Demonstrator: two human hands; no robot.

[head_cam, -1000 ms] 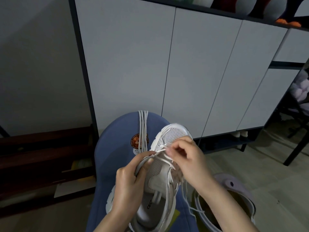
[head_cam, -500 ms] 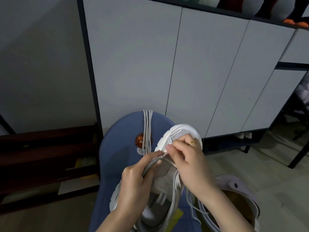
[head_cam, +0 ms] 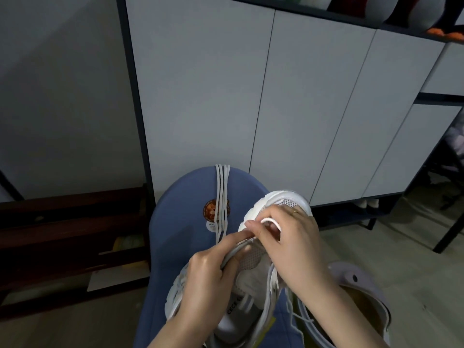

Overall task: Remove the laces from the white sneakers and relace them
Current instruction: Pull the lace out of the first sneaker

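On my lap, white sneaker (head_cam: 253, 270) gripped at its eyelet edge by left hand (head_cam: 208, 275). Right hand (head_cam: 288, 237) pinches lace loop (head_cam: 271, 221) near toe. Relacing, I judge; next: feed lace through eyelet.
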